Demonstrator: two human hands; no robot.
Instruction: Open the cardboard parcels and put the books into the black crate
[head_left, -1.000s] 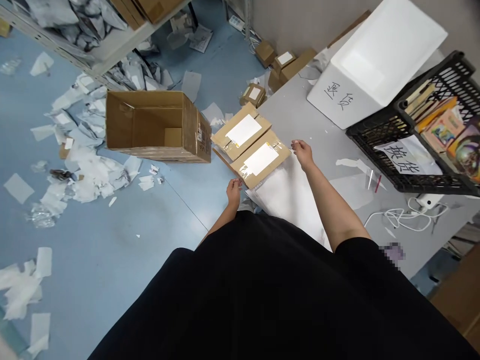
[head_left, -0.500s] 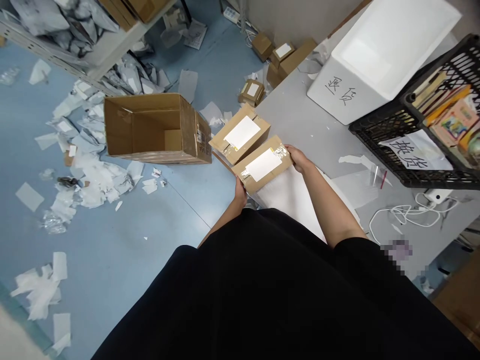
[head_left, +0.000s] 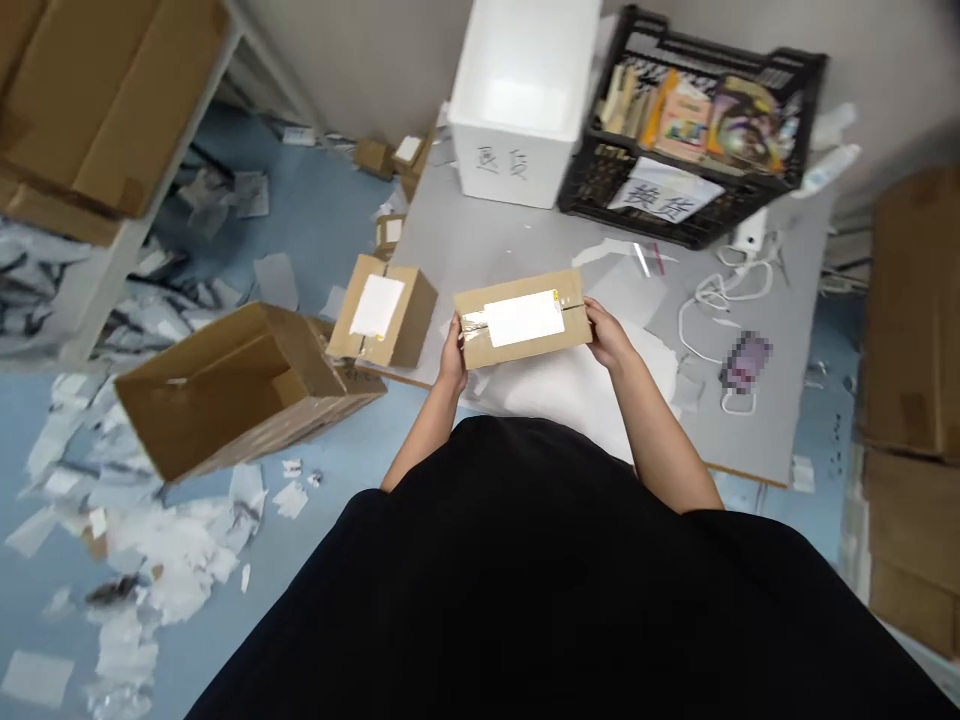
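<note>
Between my two hands is a taped cardboard box (head_left: 474, 350) with a white label on its top face. My left hand (head_left: 452, 362) grips the left end, and my right hand (head_left: 609, 335) is closed on the right end. Some of the fingers are hidden behind the box. Left of it, a second labelled cardboard box (head_left: 417, 320) stands at the table's left edge, apart from the held one. White sheet material (head_left: 577, 395) lies on the grey table (head_left: 491, 245) below the held box.
A large open carton (head_left: 281, 415) stands left of the table. A white foam box (head_left: 517, 165) and a black crate (head_left: 592, 190) of books stand at the table's back. A white cable (head_left: 701, 350) lies at right. Paper scraps (head_left: 180, 560) cover the floor at left.
My view has turned right, so the table and crate now sit further left in the picture. The held box has come away from the second box, which stays at the table's edge.
</note>
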